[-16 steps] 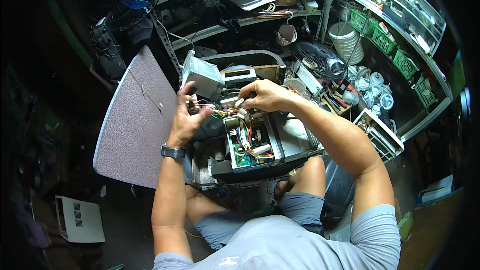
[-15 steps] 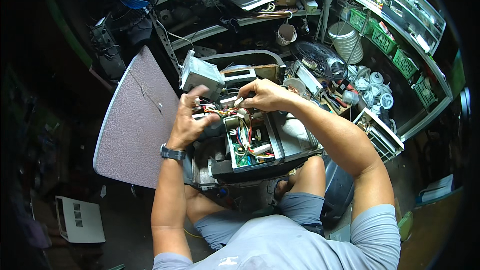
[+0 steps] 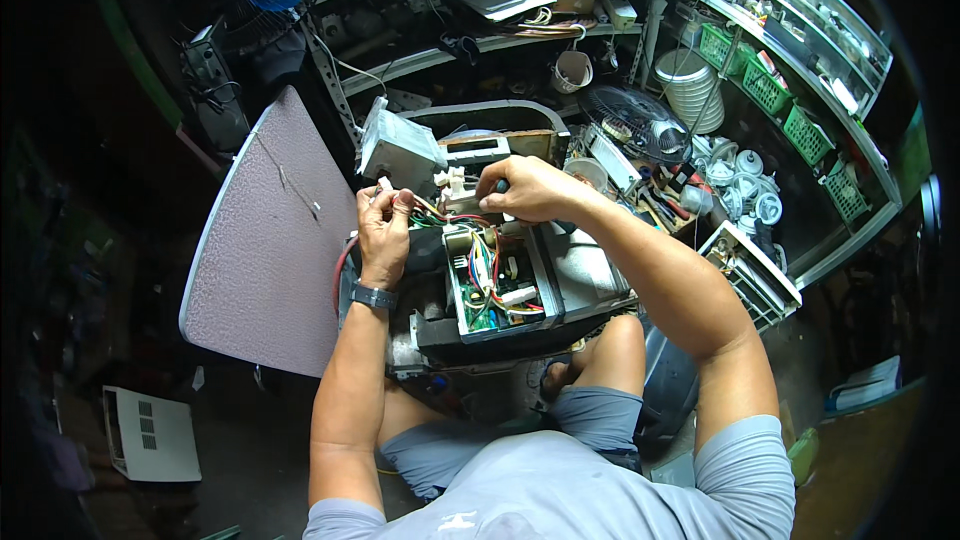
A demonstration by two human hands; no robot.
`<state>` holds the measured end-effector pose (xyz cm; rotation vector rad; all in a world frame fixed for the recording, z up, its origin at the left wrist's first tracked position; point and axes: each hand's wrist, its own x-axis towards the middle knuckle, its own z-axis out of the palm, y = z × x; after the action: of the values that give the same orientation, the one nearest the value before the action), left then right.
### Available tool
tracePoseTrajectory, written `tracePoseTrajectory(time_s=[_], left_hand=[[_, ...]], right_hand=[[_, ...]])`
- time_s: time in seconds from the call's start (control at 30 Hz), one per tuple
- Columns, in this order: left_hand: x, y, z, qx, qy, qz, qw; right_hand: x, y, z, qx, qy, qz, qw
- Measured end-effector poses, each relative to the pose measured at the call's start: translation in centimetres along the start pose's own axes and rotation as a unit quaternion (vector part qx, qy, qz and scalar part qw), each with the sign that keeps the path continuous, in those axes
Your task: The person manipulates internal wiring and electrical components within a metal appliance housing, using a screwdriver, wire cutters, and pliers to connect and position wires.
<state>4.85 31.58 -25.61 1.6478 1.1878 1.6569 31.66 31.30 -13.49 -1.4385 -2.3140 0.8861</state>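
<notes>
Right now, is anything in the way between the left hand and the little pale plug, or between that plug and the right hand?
Nothing visible parts the left hand from the plug, which it seems to pinch. Between the plug and the right hand, wires and white connectors sit in between.

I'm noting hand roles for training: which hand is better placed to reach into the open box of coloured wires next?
Probably the right hand: it is closer to the open box, though it holds a dark object. The left hand is farther off to the left, pinching a small pale piece.
</notes>
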Motion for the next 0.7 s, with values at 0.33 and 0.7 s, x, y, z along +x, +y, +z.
tracePoseTrajectory(time_s=[0.33, 0.7], left_hand=[[2.5, 1.1, 0.8, 0.106, -0.008, 0.003, 0.994], [3.6, 2.3, -0.2, 0.186, -0.045, 0.005, 0.981]], right_hand=[[1.2, 0.0, 0.5, -0.110, -0.028, -0.048, 0.992], [2.1, -2.7, 1.3, -0.167, -0.082, -0.058, 0.981]])
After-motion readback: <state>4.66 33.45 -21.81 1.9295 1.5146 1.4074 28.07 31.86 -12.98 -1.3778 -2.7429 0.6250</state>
